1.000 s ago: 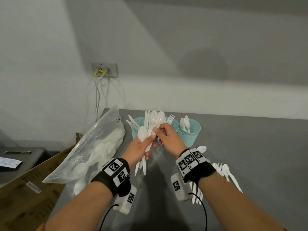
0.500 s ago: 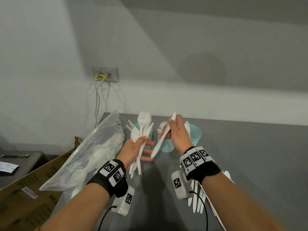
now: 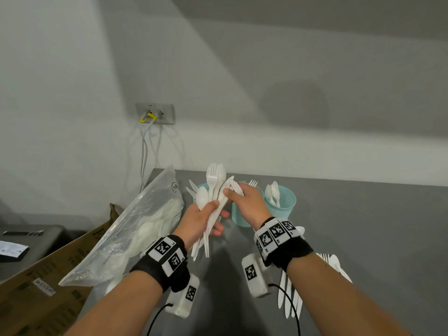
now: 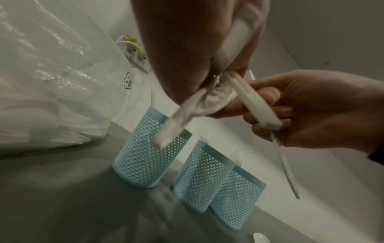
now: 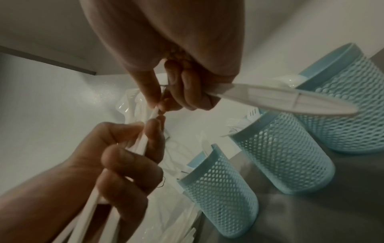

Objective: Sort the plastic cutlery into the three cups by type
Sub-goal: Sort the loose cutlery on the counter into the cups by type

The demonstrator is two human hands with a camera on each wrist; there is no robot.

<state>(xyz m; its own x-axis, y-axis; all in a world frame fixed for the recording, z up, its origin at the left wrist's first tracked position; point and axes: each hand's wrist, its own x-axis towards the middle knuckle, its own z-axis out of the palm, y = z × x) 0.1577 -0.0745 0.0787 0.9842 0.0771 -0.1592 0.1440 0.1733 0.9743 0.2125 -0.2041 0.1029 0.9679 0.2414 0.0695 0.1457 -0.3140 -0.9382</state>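
My left hand (image 3: 213, 217) grips a bundle of white plastic cutlery (image 3: 213, 185), a fork, spoons and knives standing upward. My right hand (image 3: 232, 194) meets the bundle from the right; its thumb and forefinger pinch one thin piece (image 5: 155, 111) while its other fingers curl round a white knife (image 5: 280, 100). Three teal mesh cups stand behind the hands: the left cup (image 4: 149, 156) holds knives, the middle cup (image 3: 238, 215) holds forks, the right cup (image 3: 283, 202) holds spoons. Both hands hover just in front of the left and middle cups.
A clear plastic bag (image 3: 135, 226) of more cutlery leans at the left of the grey table (image 3: 363, 238). Loose cutlery (image 3: 288, 299) lies under my right forearm, with a spoon (image 3: 335, 261) beside it. A cardboard box (image 3: 48, 275) sits off the table's left edge.
My right hand, still holding the knife it pulled out, has moved left and back onto the bundle. The left hand has lifted the bundle slightly.
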